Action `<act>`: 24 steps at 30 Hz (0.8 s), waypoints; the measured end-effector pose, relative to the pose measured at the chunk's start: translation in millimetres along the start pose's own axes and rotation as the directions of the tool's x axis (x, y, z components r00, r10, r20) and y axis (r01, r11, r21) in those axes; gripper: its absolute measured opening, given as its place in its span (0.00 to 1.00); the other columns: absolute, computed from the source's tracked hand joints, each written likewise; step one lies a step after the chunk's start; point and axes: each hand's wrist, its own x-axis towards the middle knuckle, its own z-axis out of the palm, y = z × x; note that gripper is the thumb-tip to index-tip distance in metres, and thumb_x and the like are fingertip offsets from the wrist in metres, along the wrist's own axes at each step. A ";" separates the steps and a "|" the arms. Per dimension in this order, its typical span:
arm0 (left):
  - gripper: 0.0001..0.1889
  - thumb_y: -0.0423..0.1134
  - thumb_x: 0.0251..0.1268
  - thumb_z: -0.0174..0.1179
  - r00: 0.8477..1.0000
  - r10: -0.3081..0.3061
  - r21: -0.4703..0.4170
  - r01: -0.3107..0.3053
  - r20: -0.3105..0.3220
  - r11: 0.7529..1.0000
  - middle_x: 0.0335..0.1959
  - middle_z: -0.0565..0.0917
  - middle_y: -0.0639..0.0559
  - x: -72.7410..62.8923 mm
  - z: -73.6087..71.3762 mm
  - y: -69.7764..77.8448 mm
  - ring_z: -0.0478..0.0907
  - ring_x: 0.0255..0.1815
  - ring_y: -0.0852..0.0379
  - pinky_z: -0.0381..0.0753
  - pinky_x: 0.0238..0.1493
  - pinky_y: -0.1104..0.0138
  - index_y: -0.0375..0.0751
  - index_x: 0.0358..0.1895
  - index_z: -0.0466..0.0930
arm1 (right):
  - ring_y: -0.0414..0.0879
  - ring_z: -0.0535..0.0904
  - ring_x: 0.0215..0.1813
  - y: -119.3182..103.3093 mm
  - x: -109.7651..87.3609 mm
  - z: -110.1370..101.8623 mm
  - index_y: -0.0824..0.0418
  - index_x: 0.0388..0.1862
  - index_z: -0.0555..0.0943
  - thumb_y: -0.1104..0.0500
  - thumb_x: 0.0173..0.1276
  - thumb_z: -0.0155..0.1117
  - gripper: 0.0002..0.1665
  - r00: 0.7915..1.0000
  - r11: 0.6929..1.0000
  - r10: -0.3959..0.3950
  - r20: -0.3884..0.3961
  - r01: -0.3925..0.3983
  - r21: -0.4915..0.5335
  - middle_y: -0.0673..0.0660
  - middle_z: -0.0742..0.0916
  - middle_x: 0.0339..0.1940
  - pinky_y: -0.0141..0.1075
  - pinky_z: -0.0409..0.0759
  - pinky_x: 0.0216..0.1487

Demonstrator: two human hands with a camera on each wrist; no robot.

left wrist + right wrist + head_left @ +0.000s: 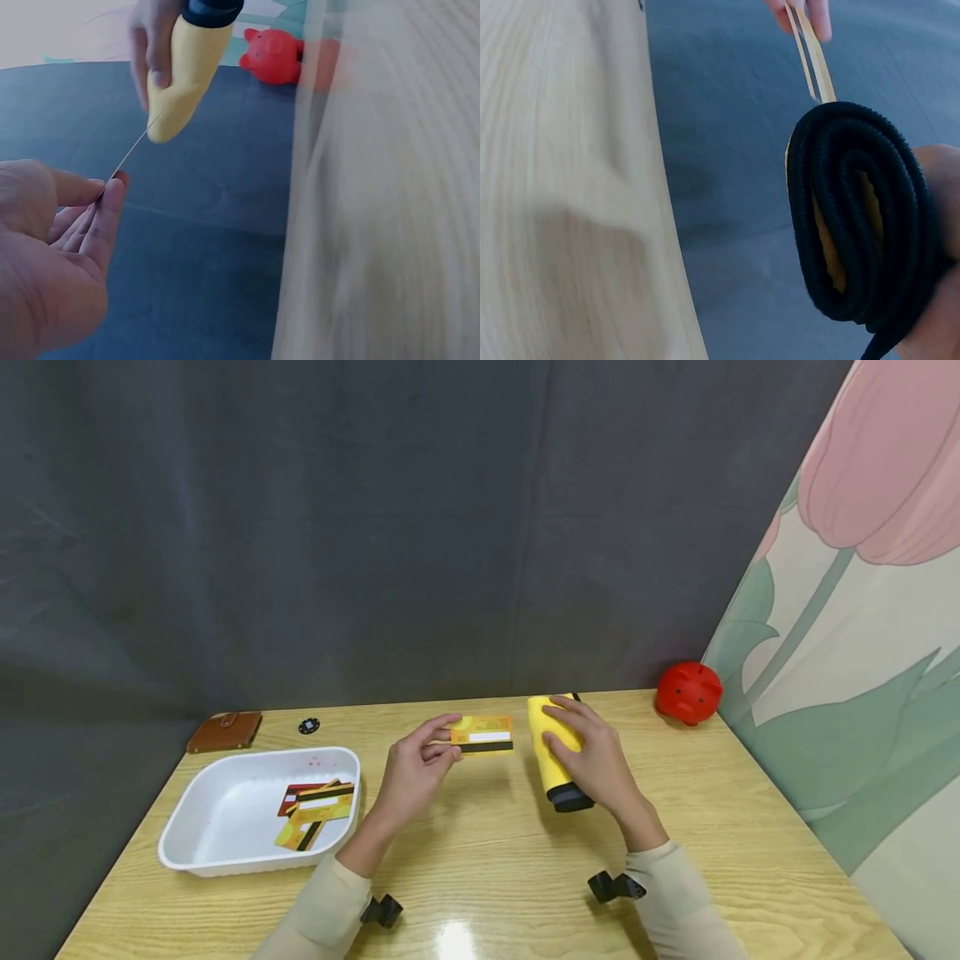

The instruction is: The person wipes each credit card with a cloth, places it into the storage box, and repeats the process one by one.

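Observation:
In the head view my left hand (416,768) pinches a yellow bank card (483,737) by its left end, thumb in front. The card is held flat toward me, its black stripe and white strip showing; the left wrist view has it edge-on. My right hand (596,752) grips a rolled cloth (551,743), yellow outside with black ends, fingers over its yellow side. The right wrist view shows the black spiral end of the rolled cloth (855,217). The card's free end points at the roll, a small gap between them in the head view.
A white plastic tray (217,814) on the left holds several yellow and red cards (318,806). Behind it lie a brown leather wallet (225,732) and a black poker chip (309,726). A red piggy bank (688,693) stands at the table's back right corner.

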 end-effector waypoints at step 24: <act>0.21 0.31 0.76 0.59 0.971 0.045 0.253 0.016 -0.233 0.967 0.53 0.85 0.37 -32.7 -138.3 7.6 0.85 0.42 0.74 0.81 0.42 0.82 0.42 0.69 0.78 | 0.61 0.75 0.74 12.4 6.4 -26.6 0.61 0.62 0.84 0.64 0.67 0.73 0.24 0.995 0.998 0.055 -0.086 -0.054 0.019 0.59 0.83 0.69 0.10 0.63 0.61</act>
